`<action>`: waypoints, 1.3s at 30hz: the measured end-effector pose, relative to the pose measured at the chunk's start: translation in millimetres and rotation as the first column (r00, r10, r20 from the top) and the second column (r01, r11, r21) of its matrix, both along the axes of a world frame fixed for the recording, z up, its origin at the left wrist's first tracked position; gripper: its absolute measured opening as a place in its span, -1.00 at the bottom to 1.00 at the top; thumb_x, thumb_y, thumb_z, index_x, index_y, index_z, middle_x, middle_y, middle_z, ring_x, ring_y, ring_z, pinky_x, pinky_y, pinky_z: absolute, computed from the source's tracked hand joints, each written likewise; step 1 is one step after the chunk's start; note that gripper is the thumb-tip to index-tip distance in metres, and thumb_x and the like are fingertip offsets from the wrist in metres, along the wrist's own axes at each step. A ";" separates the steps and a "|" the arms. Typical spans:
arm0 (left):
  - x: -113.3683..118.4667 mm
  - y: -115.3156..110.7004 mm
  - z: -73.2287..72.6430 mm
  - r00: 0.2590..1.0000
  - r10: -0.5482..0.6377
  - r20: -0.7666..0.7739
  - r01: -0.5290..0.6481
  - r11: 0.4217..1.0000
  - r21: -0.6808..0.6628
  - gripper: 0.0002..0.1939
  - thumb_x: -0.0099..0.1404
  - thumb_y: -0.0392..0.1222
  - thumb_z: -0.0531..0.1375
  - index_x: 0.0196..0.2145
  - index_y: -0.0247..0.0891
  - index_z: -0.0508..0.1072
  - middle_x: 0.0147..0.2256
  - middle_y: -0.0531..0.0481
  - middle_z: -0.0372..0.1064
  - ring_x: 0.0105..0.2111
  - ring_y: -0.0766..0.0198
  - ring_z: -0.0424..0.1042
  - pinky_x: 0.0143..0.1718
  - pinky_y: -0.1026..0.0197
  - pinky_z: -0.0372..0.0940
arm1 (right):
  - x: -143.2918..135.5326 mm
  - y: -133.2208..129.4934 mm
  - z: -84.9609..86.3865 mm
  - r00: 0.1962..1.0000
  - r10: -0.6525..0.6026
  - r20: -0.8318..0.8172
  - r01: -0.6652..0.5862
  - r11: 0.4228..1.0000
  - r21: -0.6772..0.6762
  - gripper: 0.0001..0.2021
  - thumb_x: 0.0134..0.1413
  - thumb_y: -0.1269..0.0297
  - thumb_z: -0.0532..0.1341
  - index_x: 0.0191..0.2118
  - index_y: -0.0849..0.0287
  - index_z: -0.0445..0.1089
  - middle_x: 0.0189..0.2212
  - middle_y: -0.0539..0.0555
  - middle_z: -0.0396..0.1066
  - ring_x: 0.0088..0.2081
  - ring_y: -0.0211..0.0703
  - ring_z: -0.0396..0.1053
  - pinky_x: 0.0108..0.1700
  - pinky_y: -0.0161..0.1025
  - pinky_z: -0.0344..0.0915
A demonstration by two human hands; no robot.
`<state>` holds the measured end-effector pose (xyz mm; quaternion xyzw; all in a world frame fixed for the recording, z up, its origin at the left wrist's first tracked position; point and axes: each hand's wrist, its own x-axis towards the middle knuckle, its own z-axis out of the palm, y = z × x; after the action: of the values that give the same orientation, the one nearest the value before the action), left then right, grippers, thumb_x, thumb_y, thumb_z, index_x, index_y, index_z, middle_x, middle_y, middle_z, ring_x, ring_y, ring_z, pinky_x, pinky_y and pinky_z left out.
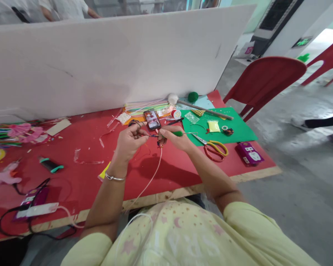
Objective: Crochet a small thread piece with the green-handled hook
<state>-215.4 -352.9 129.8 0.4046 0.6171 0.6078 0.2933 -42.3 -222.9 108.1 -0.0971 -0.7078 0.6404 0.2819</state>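
Observation:
My right hand (174, 139) is closed around a green-handled crochet hook (178, 133), whose thin metal shaft points to the right. My left hand (131, 140) pinches a small dark strand (153, 135) that stretches across to the right fingertips. Whether it is yarn or wire is too small to tell. Below the right fingers hangs a small dark piece, and a pale cord (152, 177) runs from there down over the table edge. Just beyond my hands lies a phone (152, 120) with its screen lit.
Red-and-yellow scissors (215, 149) and a purple box (249, 153) lie at right by a green sheet (242, 129). A stick (205, 109) crosses behind. Cutters (50, 165), a pink glue gun (7, 173) and black cables are left. A white board (113, 62) walls the back.

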 end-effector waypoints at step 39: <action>8.3 4.8 -4.5 0.966 0.187 -0.177 -0.186 0.982 0.027 -0.43 0.02 -0.21 0.37 0.04 -0.32 0.56 -0.37 -0.02 0.50 -0.51 0.39 0.34 -0.58 0.38 0.07 | -4.4 -8.7 -4.4 0.953 -0.237 -0.191 0.268 0.353 0.897 -0.71 0.46 0.26 0.06 -0.32 0.17 0.38 -0.34 0.10 0.40 -0.34 -0.21 0.35 -0.26 -0.27 0.23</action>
<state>-207.1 -348.1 125.3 0.3991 0.6732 0.5970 0.1763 -46.7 -231.6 103.7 -0.0250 -0.9140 0.0969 0.3932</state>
